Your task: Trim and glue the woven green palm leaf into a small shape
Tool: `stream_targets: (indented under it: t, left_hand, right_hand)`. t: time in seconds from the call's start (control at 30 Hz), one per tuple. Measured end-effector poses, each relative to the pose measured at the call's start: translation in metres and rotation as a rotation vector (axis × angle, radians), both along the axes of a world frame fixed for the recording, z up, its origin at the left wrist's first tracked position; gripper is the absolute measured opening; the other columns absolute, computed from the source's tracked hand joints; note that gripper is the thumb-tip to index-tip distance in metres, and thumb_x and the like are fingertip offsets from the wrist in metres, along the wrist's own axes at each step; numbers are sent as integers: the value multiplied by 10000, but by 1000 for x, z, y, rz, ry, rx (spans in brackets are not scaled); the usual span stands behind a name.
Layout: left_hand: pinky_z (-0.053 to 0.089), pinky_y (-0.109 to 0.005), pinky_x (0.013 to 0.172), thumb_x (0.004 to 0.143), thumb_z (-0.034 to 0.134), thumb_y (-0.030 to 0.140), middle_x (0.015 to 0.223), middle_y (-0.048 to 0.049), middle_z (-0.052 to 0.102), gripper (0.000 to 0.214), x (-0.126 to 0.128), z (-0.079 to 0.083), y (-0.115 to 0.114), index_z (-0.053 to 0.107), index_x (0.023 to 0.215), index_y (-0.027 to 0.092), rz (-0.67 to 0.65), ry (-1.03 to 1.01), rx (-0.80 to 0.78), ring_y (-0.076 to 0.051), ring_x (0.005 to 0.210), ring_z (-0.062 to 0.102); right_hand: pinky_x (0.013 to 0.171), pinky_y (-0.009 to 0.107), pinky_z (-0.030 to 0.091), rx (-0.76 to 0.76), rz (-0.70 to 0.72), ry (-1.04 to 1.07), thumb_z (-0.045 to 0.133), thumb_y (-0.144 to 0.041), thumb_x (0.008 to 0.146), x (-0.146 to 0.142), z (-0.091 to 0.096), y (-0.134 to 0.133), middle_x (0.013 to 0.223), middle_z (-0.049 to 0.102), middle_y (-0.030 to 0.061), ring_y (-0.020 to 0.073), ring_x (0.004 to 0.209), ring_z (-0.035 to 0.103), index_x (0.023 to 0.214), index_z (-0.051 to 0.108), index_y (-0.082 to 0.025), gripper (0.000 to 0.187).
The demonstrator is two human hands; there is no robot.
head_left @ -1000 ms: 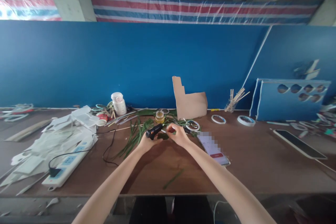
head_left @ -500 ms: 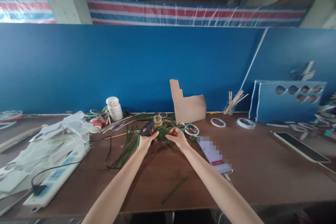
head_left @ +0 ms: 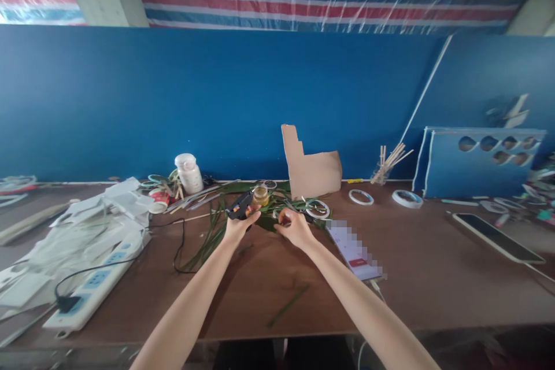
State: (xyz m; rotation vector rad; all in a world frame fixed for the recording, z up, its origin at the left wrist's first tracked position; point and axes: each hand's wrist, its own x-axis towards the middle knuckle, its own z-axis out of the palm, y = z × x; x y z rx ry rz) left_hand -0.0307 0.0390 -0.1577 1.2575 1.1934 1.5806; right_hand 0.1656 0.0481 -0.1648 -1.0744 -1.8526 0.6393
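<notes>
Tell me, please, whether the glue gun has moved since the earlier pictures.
Yes: the glue gun has shifted left, and now sits beside the glass jar rather than in front of it.

Brown wooden desk [head_left: 433,283]: white power strip [head_left: 93,283] left; white bottle [head_left: 189,173] behind; upright cardboard cutout [head_left: 310,165]; two tape rolls [head_left: 361,197]; phone [head_left: 353,251] flat; holed blue board [head_left: 479,163] far right.

The glue gun [head_left: 240,206] is black with orange accents, and the leaves [head_left: 269,219] are bright green against a brown tabletop [head_left: 260,300]. Behind them stands a deep blue partition [head_left: 217,104], topped by a plastic tarp [head_left: 303,8] striped red, white and blue. The power strip [head_left: 93,289] is white with blue panels, and the cardboard piece [head_left: 310,167] is plain tan.
</notes>
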Motion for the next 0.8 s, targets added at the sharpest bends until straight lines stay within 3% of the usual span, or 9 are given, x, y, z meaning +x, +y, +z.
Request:
stream_targets:
  t: [0.17, 0.27, 0.47, 0.63, 0.8]
  left_hand:
    - [469, -267, 576, 573, 750, 339, 637, -14, 642, 257, 3, 3, -7, 643, 705, 146, -18, 187, -33, -145, 579, 580]
    - [436, -249, 521, 568, 745, 322, 555, 10, 584, 226, 5, 1, -6, 616, 629, 148, 9, 230, -11, -119, 513, 522]
    - [480, -267, 603, 601, 734, 313, 641, -17, 632, 191, 6, -3, -6, 627, 638, 159, -10, 287, 77, -146, 610, 573]
    - [486, -268, 613, 614, 734, 309, 649, -19, 626, 185, 8, 0, -10, 633, 650, 158, -36, 316, 119, -142, 611, 568]
    - [465, -238, 576, 661, 708, 331, 662, -23, 624, 221, 9, 8, -18, 657, 768, 144, 12, 250, 178, -122, 582, 552]
  right_hand:
    - [558, 218, 402, -18, 13, 24, 630, -229, 644, 0, 4, -3, 643, 576, -29, 123, 586, 515, 671, 526, -200, 112]
    - [546, 218, 400, -67, 37, 115, 652, -251, 633, 3, 0, 0, 622, 547, -35, 119, 573, 502, 663, 503, -197, 161]
    - [524, 211, 400, -205, 138, 303, 698, -254, 590, 6, -9, 6, 654, 552, -47, 101, 548, 495, 692, 434, -204, 286]
    - [501, 203, 375, -143, 82, 145, 694, -235, 595, 5, -14, 1, 604, 518, -68, 93, 515, 471, 686, 470, -204, 243]
    - [589, 234, 441, -85, 11, 211, 655, -210, 624, 11, -13, 1, 674, 622, -33, 137, 624, 582, 675, 456, -208, 206]
